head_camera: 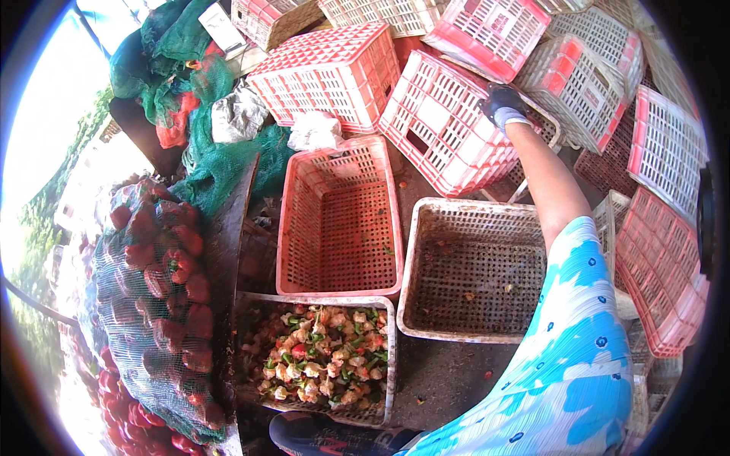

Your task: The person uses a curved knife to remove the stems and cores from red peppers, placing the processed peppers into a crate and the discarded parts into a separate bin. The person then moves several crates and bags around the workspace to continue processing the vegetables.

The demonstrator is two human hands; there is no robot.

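My right hand (505, 101), in a dark glove with a grey cuff, grips the upper edge of a tilted red-and-white slotted plastic crate (442, 122). My left hand is out of view. Below the gripped crate stand an open red plastic crate (339, 149) and a dirty off-white crate (412, 273), which has a few scraps on its perforated floor. A third open crate (390, 353), nearest my shoe, holds many cut pepper cores (319, 359) with green stems and pale seeds.
A green mesh sack of red peppers (162, 296) stands left, beside a dark board edge (231, 239). Green netting (222, 159) and a white plastic bag (239, 114) lie behind. More crates (582, 94) crowd the right and back. My dark shoe (336, 436) is at the bottom.
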